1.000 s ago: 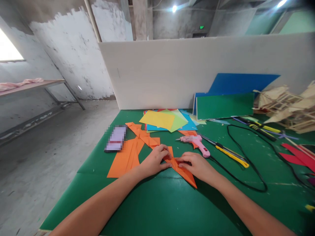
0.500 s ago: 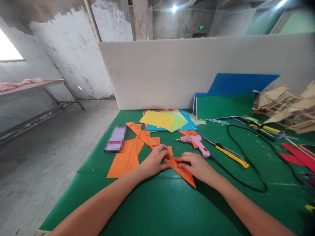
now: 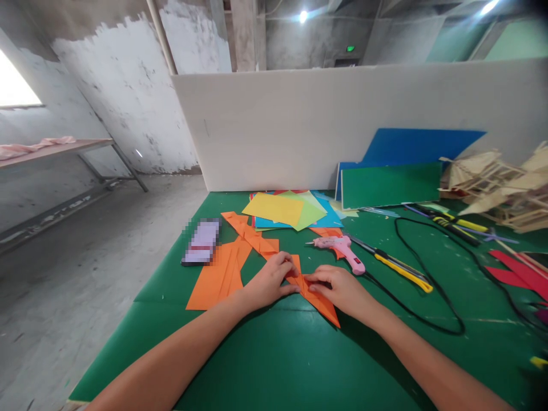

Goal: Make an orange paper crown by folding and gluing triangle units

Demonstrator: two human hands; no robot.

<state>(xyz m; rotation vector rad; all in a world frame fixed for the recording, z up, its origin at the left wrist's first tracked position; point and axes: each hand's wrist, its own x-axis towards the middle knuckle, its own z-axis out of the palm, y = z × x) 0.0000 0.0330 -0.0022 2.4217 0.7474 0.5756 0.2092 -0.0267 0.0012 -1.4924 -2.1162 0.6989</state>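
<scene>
An orange folded paper strip point(image 3: 322, 303) lies slantwise in front of me on the green table. My left hand point(image 3: 276, 278) pinches its upper left part between thumb and fingers. Close beside it, my right hand point(image 3: 333, 286) grips the strip near the middle, with thumb and fingertips on the fold. Part of the paper is hidden under the fingers. Just beyond my left hand lies another folded orange strip point(image 3: 250, 235), on top of creased orange paper sheets point(image 3: 214, 279).
A phone point(image 3: 203, 242) lies at the left. Coloured paper sheets point(image 3: 274, 208) are stacked at the back. Right of my hands are a pink glue gun point(image 3: 340, 249) with a black cord point(image 3: 428, 331) and a yellow utility knife point(image 3: 402, 273). A white board point(image 3: 274, 131) stands behind.
Almost nothing differs. Both hands keep their hold on the folded paper strip, and its lower tip has shifted very slightly left.
</scene>
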